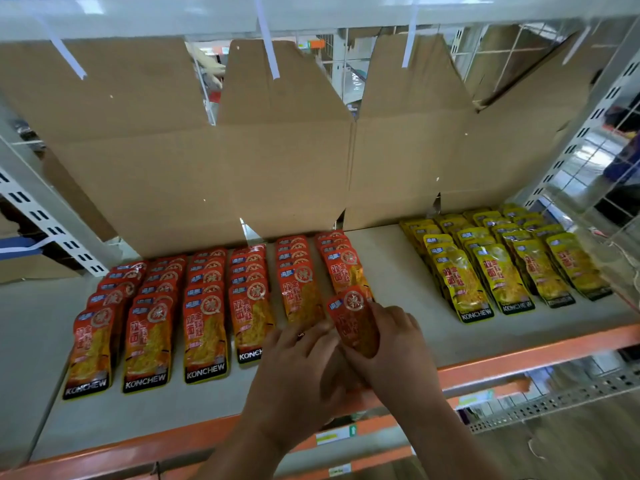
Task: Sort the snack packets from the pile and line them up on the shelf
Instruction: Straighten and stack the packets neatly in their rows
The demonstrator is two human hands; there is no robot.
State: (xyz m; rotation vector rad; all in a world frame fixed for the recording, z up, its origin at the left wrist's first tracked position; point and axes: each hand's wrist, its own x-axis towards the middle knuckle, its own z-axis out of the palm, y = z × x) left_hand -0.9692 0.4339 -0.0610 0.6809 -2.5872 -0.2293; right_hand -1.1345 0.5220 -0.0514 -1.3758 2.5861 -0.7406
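Several overlapping rows of red snack packets [204, 327] lie on the left half of the pale shelf [408, 327]. Rows of yellow snack packets [498, 271] lie on the right half. At the front of the rightmost red row, both hands hold one red packet [353, 320]. My right hand [398, 344] grips its right edge with curled fingers. My left hand [301, 368] touches its left lower edge, fingers bent over it. The packet's lower part is hidden by the hands.
Flattened cardboard [277, 161] stands along the back of the shelf. An orange beam [540, 358] runs along the front edge. White slotted uprights [45, 216] stand at both sides. Bare shelf lies between the red and yellow rows.
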